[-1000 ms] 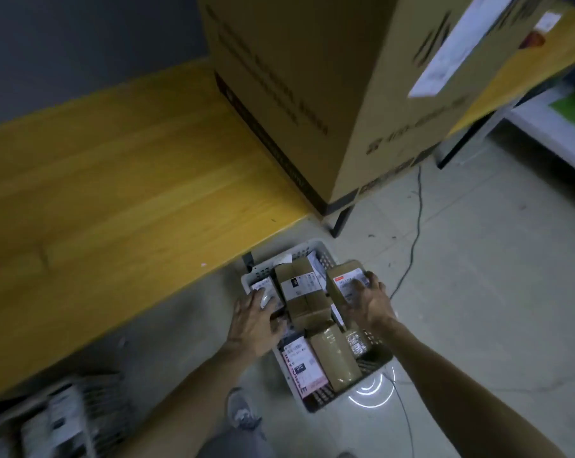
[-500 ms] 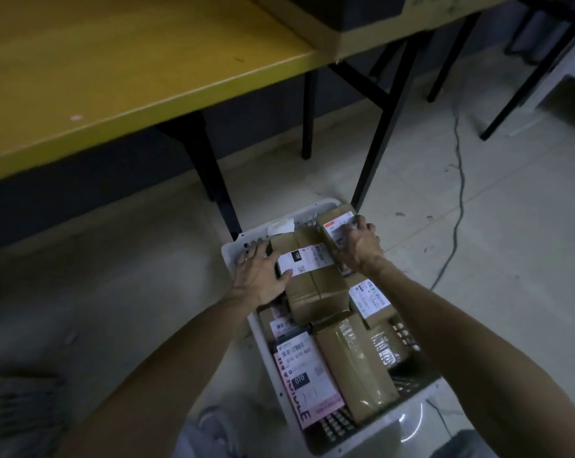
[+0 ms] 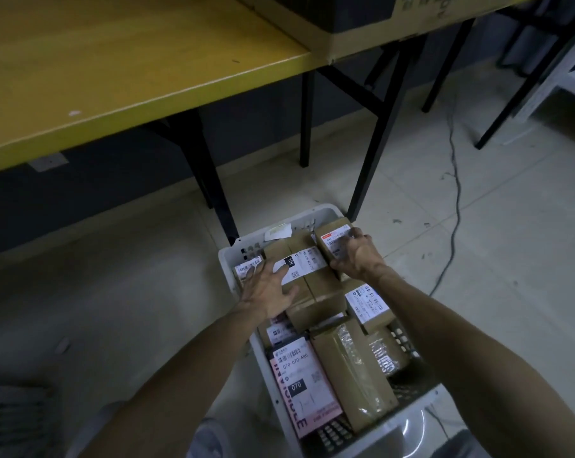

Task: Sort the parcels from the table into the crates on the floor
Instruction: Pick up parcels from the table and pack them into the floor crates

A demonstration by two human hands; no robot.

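Observation:
A white plastic crate [image 3: 233, 256] stands on the floor below the table, packed with several cardboard parcels. My right hand [image 3: 357, 256] grips a small brown parcel [image 3: 332, 236] with a white label at the crate's far right corner, thumb on its near side and fingers over the top. My left hand [image 3: 268, 289] lies with spread fingers on a long brown parcel [image 3: 315, 285] in the crate's middle and on a small labelled parcel [image 3: 244, 269] at the far left. A pink labelled parcel [image 3: 304, 385] and a taped brown parcel [image 3: 352, 368] fill the near end.
The yellow table [image 3: 114, 71] hangs over the upper left, on black legs [image 3: 372, 150] just behind the crate. A big cardboard box [image 3: 378, 31] sits at the table's right end. A cable [image 3: 454, 180] runs over the floor at right. Another crate [image 3: 12, 421] is blurred at lower left.
The view has dropped lower and closer to the crate. Both hands stay on the far parcels; my left hand has slid a little onto the long middle parcel.

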